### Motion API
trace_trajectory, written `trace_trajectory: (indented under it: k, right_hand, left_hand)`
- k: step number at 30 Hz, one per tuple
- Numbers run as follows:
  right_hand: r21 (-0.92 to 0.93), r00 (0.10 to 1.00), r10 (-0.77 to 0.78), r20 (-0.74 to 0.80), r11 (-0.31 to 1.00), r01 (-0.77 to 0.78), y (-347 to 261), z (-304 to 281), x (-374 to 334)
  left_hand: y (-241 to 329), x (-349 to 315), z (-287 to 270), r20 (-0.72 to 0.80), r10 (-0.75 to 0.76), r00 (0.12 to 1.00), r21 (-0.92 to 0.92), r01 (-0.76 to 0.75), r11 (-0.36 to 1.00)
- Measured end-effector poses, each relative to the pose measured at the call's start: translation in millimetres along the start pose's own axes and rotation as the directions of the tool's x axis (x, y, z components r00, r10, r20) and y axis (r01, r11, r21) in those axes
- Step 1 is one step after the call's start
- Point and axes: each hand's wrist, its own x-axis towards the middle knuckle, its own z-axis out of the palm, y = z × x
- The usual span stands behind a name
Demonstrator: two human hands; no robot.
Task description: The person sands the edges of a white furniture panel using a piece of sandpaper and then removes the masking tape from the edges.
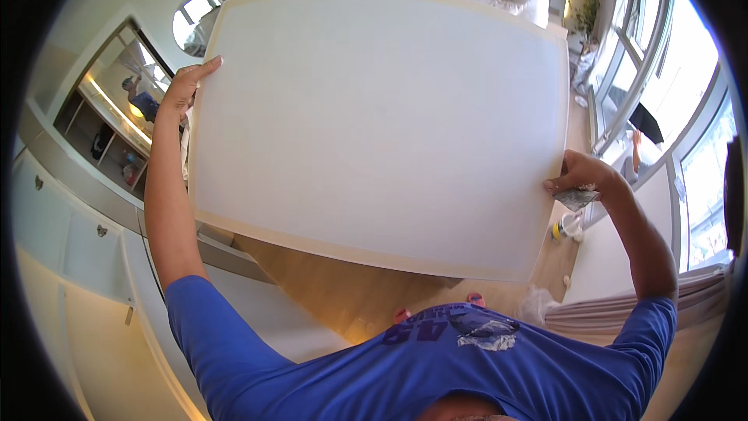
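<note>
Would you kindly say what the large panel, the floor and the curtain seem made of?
Large panel: perhaps coated board or stretched fabric, matte white; its even, plain face leaves this open. Floor: wood or wood-effect laminate, satin-looking, judging by its warm brown tone. Curtain: probably dull fabric, as its soft folds suggest.

You hold one large white panel (382,125) in front of you. Your left hand (185,89) grips its left edge, the thumb upon the face. Your right hand (583,173) grips the right edge and keeps also a grey flat blade (576,199). Below, wooden floor (312,284) is visible.
</note>
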Motion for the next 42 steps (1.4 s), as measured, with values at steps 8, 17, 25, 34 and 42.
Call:
trace_trajectory:
  k: [8,17,25,34,42]
  right_hand:
    - [0.048,0.981,0.172,0.092,0.983,-0.177,63,21,20]
    - [0.259,0.972,0.195,0.131,0.940,-0.224,57,18,13]
    - [0.358,0.977,0.165,0.132,0.912,-0.202,62,11,10]
    - [0.493,0.988,0.089,0.130,0.858,-0.142,68,29,9]
    - [0.315,0.998,0.037,0.043,0.948,-0.049,53,41,0]
  left_hand:
    - [-106,27,75,0.083,-0.229,0.970,0.087,0.221,0.971]
    - [-135,46,103,0.083,-0.308,0.948,0.402,0.251,0.880]
    - [-130,49,93,0.056,-0.109,0.992,0.865,0.006,0.502]
    - [-118,-85,-40,-0.518,0.272,0.811,0.189,-0.202,0.961]
    - [-211,-309,80,-0.766,-0.243,0.595,-0.243,0.083,0.967]
